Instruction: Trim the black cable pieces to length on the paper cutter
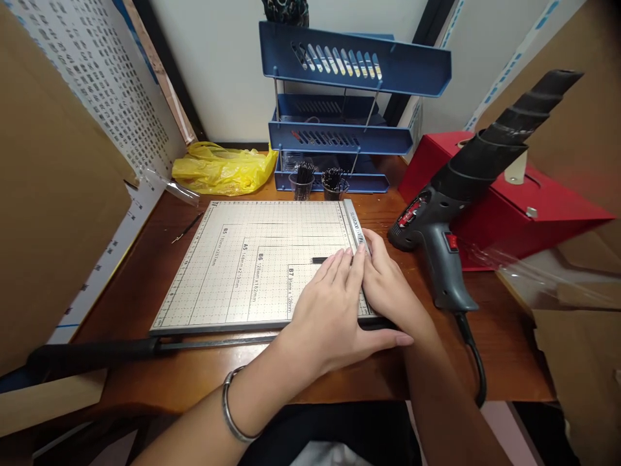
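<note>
A paper cutter with a gridded cream board (pixel 204 285) lies in front of me, its long black handle (pixel 97 353) lowered along the near side. My left hand (pixel 334 298), with a metal bangle at the wrist, rests flat on the board's right part, fingers stretched and thumb out to the right. From beneath its fingertips sticks out a small bundle of thin black strands (pixel 318 260); the rest is covered. Against the metal ruler edge (pixel 356 223) my right hand (pixel 385 278) is laid along the outside, fingers extended and partly hidden by the left hand.
Behind the board stand two clear cups (pixel 301 188) of thin black pieces and a blue tiered tray rack (pixel 339 139). A yellow plastic bag (pixel 226 169) lies back left. At right, a heat gun (pixel 444 239) stands before a red box (pixel 524 213). Cardboard (pixel 577 362) borders the right side.
</note>
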Action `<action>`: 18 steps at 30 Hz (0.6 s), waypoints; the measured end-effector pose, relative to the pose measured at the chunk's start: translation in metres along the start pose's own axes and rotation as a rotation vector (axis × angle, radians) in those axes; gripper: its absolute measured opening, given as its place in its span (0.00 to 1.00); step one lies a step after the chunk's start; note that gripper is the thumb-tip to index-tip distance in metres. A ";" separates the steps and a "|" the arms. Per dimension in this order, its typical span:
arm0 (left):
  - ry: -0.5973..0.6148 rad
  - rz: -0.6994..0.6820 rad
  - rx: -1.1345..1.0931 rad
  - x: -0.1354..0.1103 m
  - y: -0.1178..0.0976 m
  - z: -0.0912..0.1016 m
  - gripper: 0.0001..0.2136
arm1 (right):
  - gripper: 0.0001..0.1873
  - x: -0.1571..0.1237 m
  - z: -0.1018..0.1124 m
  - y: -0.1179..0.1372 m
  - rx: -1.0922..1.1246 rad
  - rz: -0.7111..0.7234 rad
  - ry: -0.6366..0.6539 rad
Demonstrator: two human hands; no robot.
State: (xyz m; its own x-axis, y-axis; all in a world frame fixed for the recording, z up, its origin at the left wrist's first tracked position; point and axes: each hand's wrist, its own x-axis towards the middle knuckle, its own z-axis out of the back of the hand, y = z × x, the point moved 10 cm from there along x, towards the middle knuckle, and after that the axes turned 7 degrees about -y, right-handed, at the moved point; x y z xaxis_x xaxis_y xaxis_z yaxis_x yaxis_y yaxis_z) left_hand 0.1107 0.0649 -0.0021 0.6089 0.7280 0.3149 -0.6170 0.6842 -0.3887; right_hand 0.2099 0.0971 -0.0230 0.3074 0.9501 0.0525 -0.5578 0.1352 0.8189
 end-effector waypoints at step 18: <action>0.016 -0.012 0.052 0.000 0.004 0.007 0.54 | 0.32 0.002 -0.009 -0.001 -0.115 0.019 0.022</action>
State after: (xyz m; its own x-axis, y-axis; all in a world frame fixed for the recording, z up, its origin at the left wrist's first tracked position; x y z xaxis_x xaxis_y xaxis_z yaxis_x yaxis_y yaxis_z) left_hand 0.1047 0.0678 0.0024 0.6244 0.7191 0.3050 -0.6342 0.6947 -0.3394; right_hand 0.2042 0.1017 -0.0285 0.2794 0.9587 0.0542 -0.6484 0.1467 0.7470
